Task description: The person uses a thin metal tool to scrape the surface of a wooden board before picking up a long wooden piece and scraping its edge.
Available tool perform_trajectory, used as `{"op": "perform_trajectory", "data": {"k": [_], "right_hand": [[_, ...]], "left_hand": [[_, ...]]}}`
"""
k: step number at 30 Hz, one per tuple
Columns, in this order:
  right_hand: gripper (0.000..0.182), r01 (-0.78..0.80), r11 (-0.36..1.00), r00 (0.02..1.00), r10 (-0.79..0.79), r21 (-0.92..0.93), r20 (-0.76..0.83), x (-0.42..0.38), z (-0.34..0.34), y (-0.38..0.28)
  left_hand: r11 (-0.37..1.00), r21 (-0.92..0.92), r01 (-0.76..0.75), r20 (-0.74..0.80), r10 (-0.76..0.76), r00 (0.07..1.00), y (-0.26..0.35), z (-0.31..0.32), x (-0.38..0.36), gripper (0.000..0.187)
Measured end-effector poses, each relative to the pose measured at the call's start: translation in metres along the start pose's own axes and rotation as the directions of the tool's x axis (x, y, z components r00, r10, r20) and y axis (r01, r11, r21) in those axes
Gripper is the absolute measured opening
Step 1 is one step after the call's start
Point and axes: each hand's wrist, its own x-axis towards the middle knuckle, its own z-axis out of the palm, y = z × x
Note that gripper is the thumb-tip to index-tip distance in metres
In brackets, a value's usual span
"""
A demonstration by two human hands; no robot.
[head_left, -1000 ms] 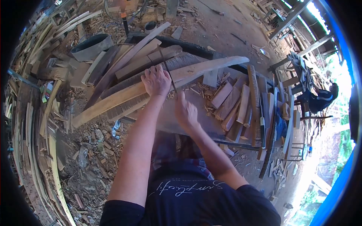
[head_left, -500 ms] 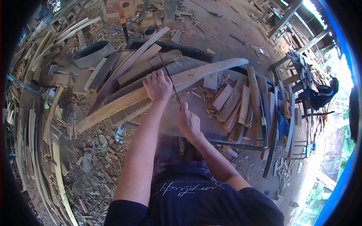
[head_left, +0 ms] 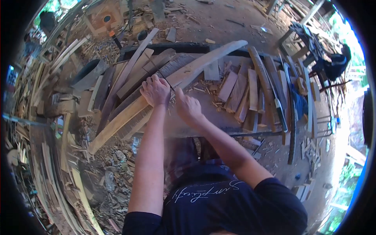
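Observation:
A long, slightly curved pale board (head_left: 117, 126) lies diagonally on the low work table (head_left: 188, 113). My left hand (head_left: 156, 91) is closed over the board near its middle, fingers curled on its top edge. My right hand (head_left: 188, 105), just to the right, is wrapped round the near end of a thin dark rod-like tool (head_left: 167, 82). The tool crosses the board beside my left hand and points away to the upper left. Its shape is too thin to make out fully. Dark planks (head_left: 145, 74) lie beneath and behind the board.
Short wooden blocks (head_left: 234, 92) and long strips (head_left: 260, 74) lie on the table's right. A round container (head_left: 90, 75) stands at the upper left. Wood strips are piled at far left; scraps cover the ground. A dark cloth-draped stand (head_left: 309, 41) is at upper right.
My right hand has moved up and left, closer to my left hand, and the tool has slid further across the board. The camera view has shifted and turned slightly.

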Motion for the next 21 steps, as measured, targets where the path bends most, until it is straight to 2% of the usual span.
{"op": "perform_trajectory", "data": {"k": [3,7,10,12,15,18,21], "right_hand": [[0.021,-0.024,1.0,0.999,0.024,-0.002,0.032,0.019,-0.003,-0.006],[0.02,-0.065,0.998,0.997,0.064,0.026,0.047,-0.028,-0.009,0.006],[0.019,-0.167,0.985,0.981,0.161,0.046,0.11,-0.036,-0.009,0.004],[0.02,-0.08,0.993,0.995,0.075,0.091,0.059,-0.001,-0.006,-0.002],[0.02,-0.08,0.99,0.995,0.073,0.113,0.06,0.009,-0.003,-0.001],[0.02,-0.123,0.988,0.989,0.114,0.094,0.096,-0.038,-0.018,0.005],[0.019,-0.14,0.984,0.988,0.131,0.108,0.087,-0.047,-0.019,0.002]], "left_hand": [[0.999,0.02,-0.029,-0.035,0.03,0.999,-0.001,0.003,0.0,0.016],[0.999,0.029,-0.026,-0.01,0.026,1.0,0.001,0.002,0.0,0.017],[0.998,0.053,-0.033,0.017,0.032,0.999,0.0,0.005,-0.002,0.018],[0.998,0.051,-0.034,-0.018,0.035,0.999,0.001,0.003,-0.001,0.019],[0.998,0.055,-0.041,-0.024,0.042,0.999,0.002,0.002,-0.001,0.021],[0.998,0.06,-0.029,0.002,0.029,1.0,0.005,0.002,0.0,0.021],[0.998,0.051,-0.023,-0.011,0.024,1.0,0.003,0.002,-0.006,0.021]]}}
